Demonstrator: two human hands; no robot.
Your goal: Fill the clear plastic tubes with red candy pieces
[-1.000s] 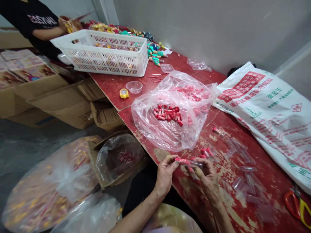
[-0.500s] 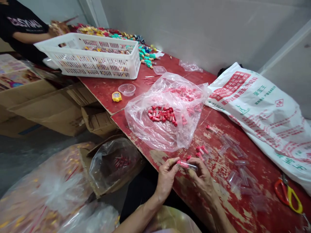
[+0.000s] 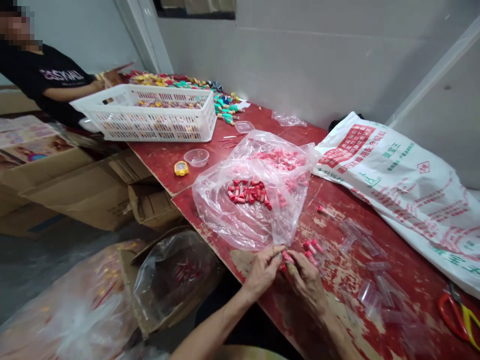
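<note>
Between my two hands is a small red-capped tube (image 3: 288, 257), its clear end hidden behind fingers. My left hand (image 3: 262, 271) is closed, thumb and forefinger pinching the tube's left end. My right hand (image 3: 308, 279) grips it from the other side, fingers curled. Just right of them, several red-capped clear tubes (image 3: 310, 247) lie on the worn red table (image 3: 360, 320). Beyond my hands, an open pink-tinted plastic bag (image 3: 221, 220) holds many small red-capped pieces (image 3: 250, 192). Clear tubes without caps (image 3: 369, 295) are scattered to the right.
A white printed sack (image 3: 397, 165) and scissors (image 3: 455, 315) lie on the right. At the back left stands a white basket (image 3: 153, 125), with a co-worker (image 3: 56, 80) behind it. A yellow tape measure (image 3: 181, 168) sits near a clear tub (image 3: 196, 157). Below is a lined carton (image 3: 146, 310).
My hands have drawn closer together around the red-capped tube, and its clear end is now covered. The view has tilted upward, showing more of the wall.
</note>
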